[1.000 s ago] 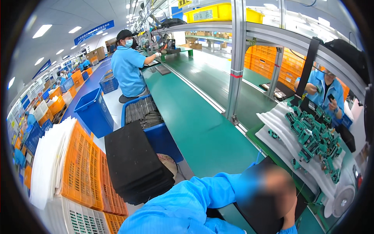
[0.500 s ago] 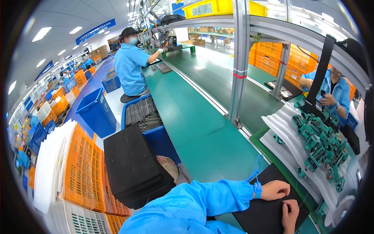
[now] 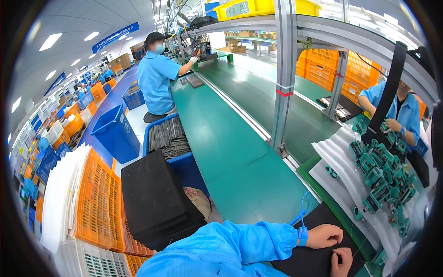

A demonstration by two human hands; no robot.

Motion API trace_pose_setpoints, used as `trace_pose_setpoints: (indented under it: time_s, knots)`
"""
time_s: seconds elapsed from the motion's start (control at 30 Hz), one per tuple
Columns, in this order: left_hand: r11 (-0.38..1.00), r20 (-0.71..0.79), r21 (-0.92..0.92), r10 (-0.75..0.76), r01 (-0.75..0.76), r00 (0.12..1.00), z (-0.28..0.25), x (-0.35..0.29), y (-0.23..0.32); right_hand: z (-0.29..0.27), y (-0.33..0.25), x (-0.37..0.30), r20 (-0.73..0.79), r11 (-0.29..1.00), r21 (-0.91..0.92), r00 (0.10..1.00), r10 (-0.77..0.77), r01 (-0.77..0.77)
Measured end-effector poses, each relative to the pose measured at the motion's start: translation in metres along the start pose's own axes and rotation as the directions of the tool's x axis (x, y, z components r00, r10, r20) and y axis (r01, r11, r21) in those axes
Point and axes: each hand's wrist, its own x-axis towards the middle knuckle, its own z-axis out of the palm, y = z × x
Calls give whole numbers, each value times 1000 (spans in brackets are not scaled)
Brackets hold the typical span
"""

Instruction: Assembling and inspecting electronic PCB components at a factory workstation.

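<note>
Low at the right, my left hand (image 3: 325, 236) rests over a black mat (image 3: 318, 217), wearing a blue wrist strap (image 3: 302, 235) with a coiled blue cord. Its fingers curl inward and hide whatever lies between them. Just below and to the right, close to the left hand, is my right hand (image 3: 341, 262), also with bent fingers. A thin wire or thread seems to run near its fingertips, too fine to make out. Beyond the mat, a heap of small green parts (image 3: 380, 175) lies on white foam sheets (image 3: 339, 147).
A green conveyor line (image 3: 240, 184) runs away to the far end, with a metal post (image 3: 284, 92) beside it. Black mats (image 3: 157, 194) are stacked at left by orange crates (image 3: 99, 198) and a blue bin (image 3: 115, 131). Co-workers sit far left (image 3: 157, 78) and across (image 3: 404, 111).
The view has shifted slightly. My hands keep nearly the same pose. The co-worker across has lowered a hand toward the green parts; the far co-worker's arm barely differs.
</note>
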Motion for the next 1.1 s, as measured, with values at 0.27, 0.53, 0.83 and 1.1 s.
trace_pose_setpoints:
  time_s: [0.27, 0.53, 0.83, 1.1]
  knots:
    - [999, -4, 28, 23, -23, 1000, 0, 1, -1, -2, -5, 2, 7, 1000, 15, 1000, 21, -21]
    - [999, -2, 45, 24, -24, 1000, -1, -2, 1, -4, -9, 1, 24, 1000, 20, 1000, -10, 10]
    - [993, 30, 54, 107, -108, 994, 2, 4, -2, 7, -2, -5, -136, 1000, 6, 991, -5, 6]
    - [991, 82, 128, -55, 45, 995, -14, 1, 17, 3, -2, 5, -75, 998, 20, 995, 69, -67]
